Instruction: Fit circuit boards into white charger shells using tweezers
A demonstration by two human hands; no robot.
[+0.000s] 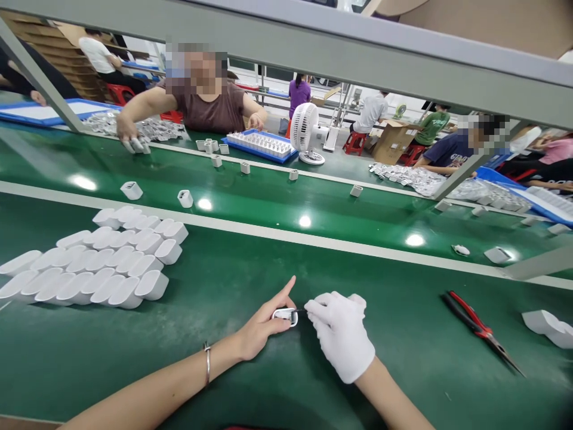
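At the centre of the green table, my bare left hand (262,328) grips a small white oval housing (278,312) between thumb and fingers, its open side facing me. Something dark and metallic shows inside it. To the right, my right hand (338,328), in a white glove, pinches a thin dark piece (301,310) that reaches into the housing's opening. What the piece is, I cannot make out. A silver bracelet is on my left wrist.
Several white housings (107,257) stand grouped at left. Red-and-black pliers (481,328) and more white pieces (548,327) lie at right. Beyond a pale strip, a green belt (242,206) carries scattered housings. Across it are a person, a white fan (305,128) and a blue tray (259,146).
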